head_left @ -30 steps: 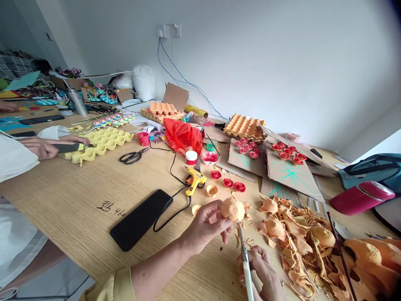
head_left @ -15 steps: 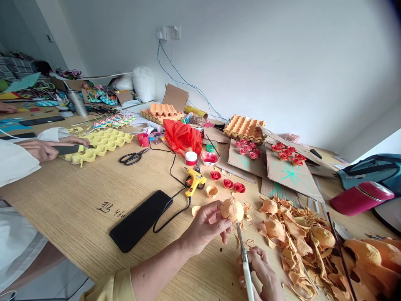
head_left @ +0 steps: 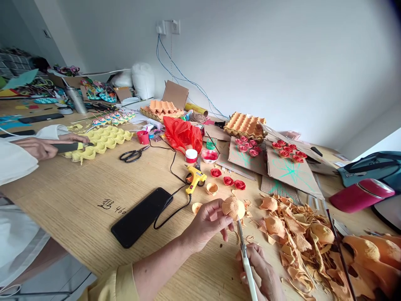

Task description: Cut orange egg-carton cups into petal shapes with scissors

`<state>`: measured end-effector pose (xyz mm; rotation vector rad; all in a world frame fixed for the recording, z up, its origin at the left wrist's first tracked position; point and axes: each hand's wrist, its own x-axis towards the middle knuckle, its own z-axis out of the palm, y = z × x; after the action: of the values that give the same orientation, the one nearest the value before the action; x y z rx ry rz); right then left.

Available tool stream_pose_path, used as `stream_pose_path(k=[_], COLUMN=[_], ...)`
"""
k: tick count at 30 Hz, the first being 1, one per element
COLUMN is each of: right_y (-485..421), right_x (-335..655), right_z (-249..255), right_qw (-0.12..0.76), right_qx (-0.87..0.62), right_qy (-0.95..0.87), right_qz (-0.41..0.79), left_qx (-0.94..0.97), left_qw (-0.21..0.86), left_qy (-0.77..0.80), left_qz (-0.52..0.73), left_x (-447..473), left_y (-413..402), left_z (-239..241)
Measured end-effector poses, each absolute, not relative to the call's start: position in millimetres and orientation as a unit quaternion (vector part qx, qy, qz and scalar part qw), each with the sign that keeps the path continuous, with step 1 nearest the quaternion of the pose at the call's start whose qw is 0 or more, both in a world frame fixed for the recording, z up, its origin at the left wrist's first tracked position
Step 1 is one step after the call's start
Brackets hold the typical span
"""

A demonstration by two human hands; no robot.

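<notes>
My left hand [head_left: 207,223] pinches a small orange egg-carton cup [head_left: 233,207] just above the wooden table [head_left: 78,200]. Below it, my right hand [head_left: 265,276] is wrapped round white-handled scissors [head_left: 244,254], whose blades point up to the cup's lower edge. A heap of orange carton scraps [head_left: 300,242] lies to the right of both hands. A black phone [head_left: 141,216] lies flat to the left of my left hand.
A yellow glue gun [head_left: 194,178] with a black cord, red paper roses [head_left: 228,181], cardboard sheets with roses [head_left: 283,167] and egg trays [head_left: 246,125] fill the middle. At the left another person's hands [head_left: 40,146] work a tool on a yellow egg tray [head_left: 103,141]. A pink bottle [head_left: 360,195] lies at right.
The view shifted slightly. My hands stay together, with the scissor blades still at the cup's lower edge. The person at the left holds much the same pose.
</notes>
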<state>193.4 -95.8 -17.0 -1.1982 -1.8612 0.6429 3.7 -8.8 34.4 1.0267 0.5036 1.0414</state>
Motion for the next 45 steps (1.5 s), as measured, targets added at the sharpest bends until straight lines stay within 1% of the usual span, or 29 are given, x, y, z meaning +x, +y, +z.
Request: stream_pose_path(k=[5, 11, 15, 18, 22, 28, 33, 37, 40, 45], right_y=[-96.0, -98.8, -98.6, -97.5, -94.7, -91.4, -92.9, -95.9, -97.1, -95.9], right_x=[198.4, 188.4, 183.9, 187.1, 197.1, 206.4, 207.3, 201.3, 195.4, 197.5], right_z=[-16.9, -26.3, -31.1, -27.7, -22.0, -27.0, -26.1, -23.1, -20.1, -16.8], right_qw=[0.365, 0.432, 0.451, 0.441, 0.394, 0.395, 0.360, 0.380, 0.407, 0.389], right_qx=[-0.468, -0.499, -0.495, -0.494, -0.471, -0.439, -0.449, -0.453, -0.478, -0.462], right_qy=[-0.740, -0.688, -0.693, -0.703, -0.729, -0.762, -0.761, -0.737, -0.712, -0.741], right_qz=[0.317, 0.301, 0.267, 0.261, 0.302, 0.266, 0.300, 0.328, 0.316, 0.293], left_qx=[0.468, 0.470, 0.464, 0.468, 0.476, 0.481, 0.475, 0.458, 0.444, 0.420], left_qw=[0.717, 0.718, 0.726, 0.721, 0.712, 0.711, 0.716, 0.728, 0.734, 0.748], left_qy=[0.221, 0.218, 0.215, 0.220, 0.229, 0.227, 0.232, 0.226, 0.230, 0.230], left_qz=[0.468, 0.465, 0.460, 0.461, 0.464, 0.459, 0.456, 0.457, 0.460, 0.459], left_x=[4.0, 3.9, 3.9, 4.0, 3.5, 1.9, 3.4, 5.4, 6.4, 7.3], left_y=[-9.0, -8.8, -8.5, -8.4, -8.3, -8.6, -8.8, -9.5, -10.0, -10.3], left_z=[34.0, 34.2, 32.6, 32.6, 34.7, 36.8, 35.9, 34.1, 33.5, 32.5])
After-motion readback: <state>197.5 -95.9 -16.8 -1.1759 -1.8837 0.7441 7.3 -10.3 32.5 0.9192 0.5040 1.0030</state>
